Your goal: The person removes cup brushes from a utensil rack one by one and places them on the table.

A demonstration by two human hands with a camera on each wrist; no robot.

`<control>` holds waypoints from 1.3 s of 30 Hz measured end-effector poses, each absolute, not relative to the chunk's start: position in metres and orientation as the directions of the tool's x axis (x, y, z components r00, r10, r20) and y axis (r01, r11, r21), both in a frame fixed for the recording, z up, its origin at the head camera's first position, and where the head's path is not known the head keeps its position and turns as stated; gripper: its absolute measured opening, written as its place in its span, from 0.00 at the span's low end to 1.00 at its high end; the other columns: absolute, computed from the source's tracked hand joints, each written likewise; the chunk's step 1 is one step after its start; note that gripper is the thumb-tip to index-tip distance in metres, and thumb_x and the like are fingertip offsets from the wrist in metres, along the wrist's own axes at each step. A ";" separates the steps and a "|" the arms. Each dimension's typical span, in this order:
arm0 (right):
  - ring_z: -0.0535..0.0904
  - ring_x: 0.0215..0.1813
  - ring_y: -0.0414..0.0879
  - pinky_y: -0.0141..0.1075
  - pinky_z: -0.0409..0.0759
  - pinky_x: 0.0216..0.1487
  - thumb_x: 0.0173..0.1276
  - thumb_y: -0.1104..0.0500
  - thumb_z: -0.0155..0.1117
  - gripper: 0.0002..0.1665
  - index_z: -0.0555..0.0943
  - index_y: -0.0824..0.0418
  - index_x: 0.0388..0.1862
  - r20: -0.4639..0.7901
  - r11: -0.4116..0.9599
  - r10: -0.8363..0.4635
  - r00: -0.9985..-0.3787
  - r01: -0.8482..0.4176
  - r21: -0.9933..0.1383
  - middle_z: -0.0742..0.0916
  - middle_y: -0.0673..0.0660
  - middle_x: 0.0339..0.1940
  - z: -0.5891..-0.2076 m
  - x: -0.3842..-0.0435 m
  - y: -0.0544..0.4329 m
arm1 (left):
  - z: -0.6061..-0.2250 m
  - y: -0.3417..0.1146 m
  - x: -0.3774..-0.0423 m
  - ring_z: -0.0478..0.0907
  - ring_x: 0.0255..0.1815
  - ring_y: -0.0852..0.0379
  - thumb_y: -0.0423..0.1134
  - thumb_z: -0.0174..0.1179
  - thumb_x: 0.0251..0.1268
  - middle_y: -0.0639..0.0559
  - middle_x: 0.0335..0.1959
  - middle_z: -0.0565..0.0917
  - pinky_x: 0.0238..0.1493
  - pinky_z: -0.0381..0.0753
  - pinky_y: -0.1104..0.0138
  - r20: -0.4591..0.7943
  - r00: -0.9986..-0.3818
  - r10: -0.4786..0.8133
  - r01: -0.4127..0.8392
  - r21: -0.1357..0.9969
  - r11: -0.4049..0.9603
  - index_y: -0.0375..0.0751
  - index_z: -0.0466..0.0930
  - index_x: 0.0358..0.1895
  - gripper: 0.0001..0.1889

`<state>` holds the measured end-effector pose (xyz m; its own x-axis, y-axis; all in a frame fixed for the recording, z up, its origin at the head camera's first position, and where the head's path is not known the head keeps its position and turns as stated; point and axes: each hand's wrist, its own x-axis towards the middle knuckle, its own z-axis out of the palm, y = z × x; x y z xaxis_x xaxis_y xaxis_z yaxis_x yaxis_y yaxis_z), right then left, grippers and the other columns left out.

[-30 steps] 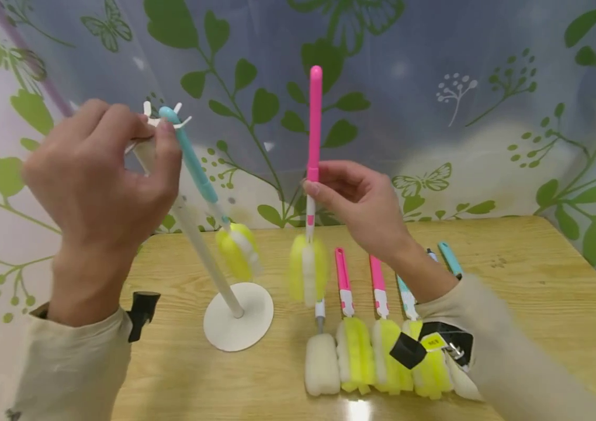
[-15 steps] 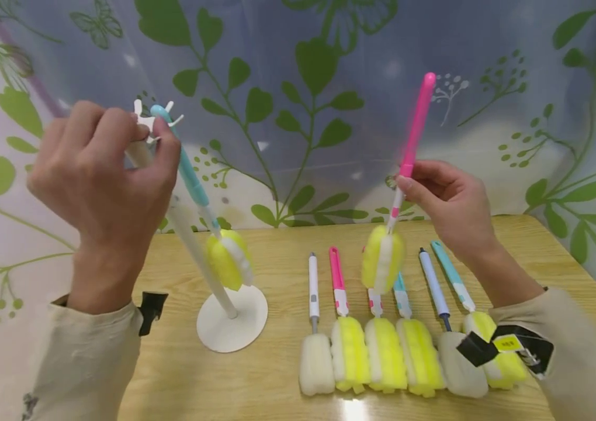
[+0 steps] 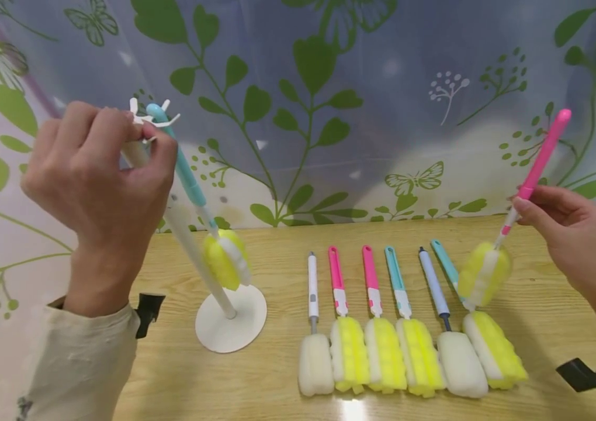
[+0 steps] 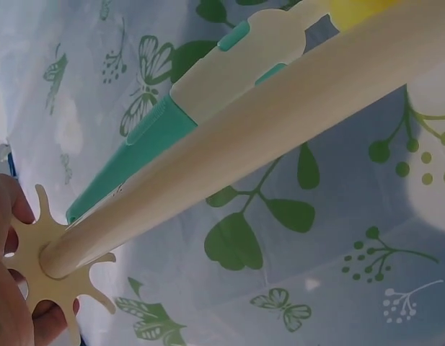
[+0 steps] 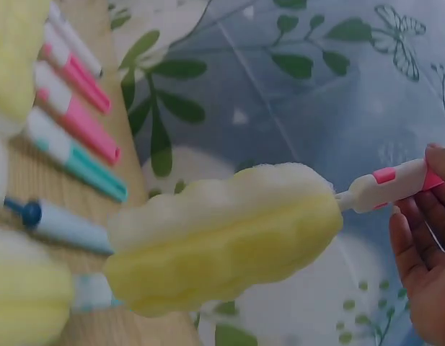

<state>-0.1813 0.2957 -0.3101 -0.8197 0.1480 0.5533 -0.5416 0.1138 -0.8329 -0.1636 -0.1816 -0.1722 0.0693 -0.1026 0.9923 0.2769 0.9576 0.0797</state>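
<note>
My left hand (image 3: 100, 166) grips the hooked top of a white stand (image 3: 190, 240), thumb and fingers at its prongs. In the left wrist view those curved prongs (image 4: 60, 288) spread around the pole's end. From the stand hangs a teal-handled sponge brush (image 3: 187, 175), its yellow-and-white head low beside the pole. At the right, my right hand (image 3: 577, 234) pinches a pink-handled sponge brush (image 3: 544, 153) where handle meets white neck. That brush is held in the air, head downward and tilted. Its sponge (image 5: 229, 238) fills the middle of the right wrist view.
On the wooden table (image 3: 271, 275) several sponge brushes lie in a row: a white-handled one (image 3: 313, 286), pink ones (image 3: 336, 269), a teal one (image 3: 394, 269), a blue-handled one (image 3: 433, 280) and another teal one at the right. The stand's round base (image 3: 211, 336) sits left of them.
My right hand has carried the pink brush far to the right, from near the stand to beyond the row, tilting it more. My left hand stays at the stand's top.
</note>
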 end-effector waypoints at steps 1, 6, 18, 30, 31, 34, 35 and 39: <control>0.82 0.37 0.36 0.21 0.77 0.39 0.63 0.73 0.60 0.16 0.81 0.66 0.50 0.543 0.174 0.164 -0.824 -0.517 -0.838 0.87 0.47 0.38 -0.314 -0.180 0.304 | -0.172 -0.182 -0.163 0.65 0.20 0.40 0.37 0.55 0.46 0.43 0.18 0.74 0.24 0.53 0.61 0.992 0.069 -0.105 0.275 0.082 0.958 0.36 0.74 0.14 0.10; 0.82 0.35 0.31 0.19 0.76 0.37 0.64 0.73 0.58 0.15 0.83 0.60 0.46 0.551 0.224 0.213 -0.807 -0.509 -0.831 0.86 0.43 0.36 -0.330 -0.174 0.336 | -0.174 -0.183 -0.163 0.65 0.19 0.40 0.37 0.55 0.46 0.43 0.17 0.75 0.25 0.52 0.62 0.991 0.072 -0.113 0.272 0.090 0.958 0.35 0.74 0.14 0.10; 0.78 0.31 0.23 0.18 0.74 0.29 0.67 0.65 0.59 0.18 0.79 0.38 0.37 0.360 0.370 0.240 -0.902 -0.258 -0.893 0.82 0.31 0.31 -0.359 -0.176 0.360 | -0.173 -0.186 -0.164 0.66 0.20 0.40 0.37 0.56 0.46 0.42 0.18 0.75 0.27 0.52 0.65 0.986 0.090 -0.140 0.269 0.111 0.957 0.35 0.76 0.15 0.10; 0.83 0.26 0.41 0.39 0.81 0.27 0.68 0.40 0.55 0.42 0.68 0.78 0.60 0.094 0.735 0.159 -0.983 0.055 -0.676 0.83 0.72 0.42 -0.374 -0.191 0.352 | -0.170 -0.185 -0.166 0.65 0.19 0.40 0.37 0.55 0.45 0.42 0.17 0.74 0.27 0.49 0.68 0.985 0.098 -0.142 0.279 0.109 0.954 0.35 0.76 0.15 0.10; 0.84 0.26 0.44 0.41 0.81 0.27 0.67 0.39 0.54 0.43 0.68 0.78 0.60 0.091 0.755 0.136 -0.987 0.044 -0.655 0.80 0.77 0.47 -0.374 -0.194 0.351 | -0.170 -0.185 -0.166 0.65 0.19 0.40 0.37 0.55 0.45 0.42 0.17 0.74 0.27 0.49 0.68 0.985 0.097 -0.144 0.277 0.112 0.954 0.34 0.76 0.15 0.10; 0.85 0.29 0.52 0.43 0.82 0.27 0.68 0.38 0.54 0.44 0.69 0.80 0.58 0.058 0.797 0.055 -0.997 0.009 -0.605 0.81 0.77 0.44 -0.374 -0.204 0.350 | -0.171 -0.186 -0.166 0.66 0.20 0.40 0.37 0.55 0.45 0.43 0.18 0.74 0.28 0.49 0.68 0.985 0.093 -0.148 0.277 0.117 0.954 0.35 0.77 0.15 0.10; 0.85 0.29 0.53 0.43 0.82 0.28 0.68 0.39 0.54 0.44 0.69 0.81 0.57 0.037 0.805 0.028 -0.999 0.001 -0.594 0.81 0.76 0.42 -0.374 -0.207 0.350 | -0.171 -0.185 -0.167 0.66 0.20 0.40 0.37 0.55 0.45 0.43 0.17 0.74 0.28 0.49 0.68 0.985 0.093 -0.147 0.279 0.116 0.953 0.35 0.77 0.15 0.10; 0.85 0.29 0.52 0.45 0.82 0.30 0.68 0.40 0.56 0.44 0.68 0.84 0.54 -0.092 0.803 -0.062 -0.994 0.005 -0.596 0.84 0.70 0.35 -0.378 -0.218 0.349 | -0.170 -0.184 -0.167 0.65 0.19 0.40 0.37 0.55 0.45 0.43 0.17 0.74 0.28 0.49 0.68 0.985 0.096 -0.145 0.287 0.112 0.951 0.35 0.77 0.15 0.09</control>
<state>-0.2182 0.3488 -0.3778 -0.9938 -0.0624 -0.0924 0.0050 0.8029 -0.5961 -0.1667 -0.1838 -0.1705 0.0957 -0.1450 0.9848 0.2869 0.9514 0.1122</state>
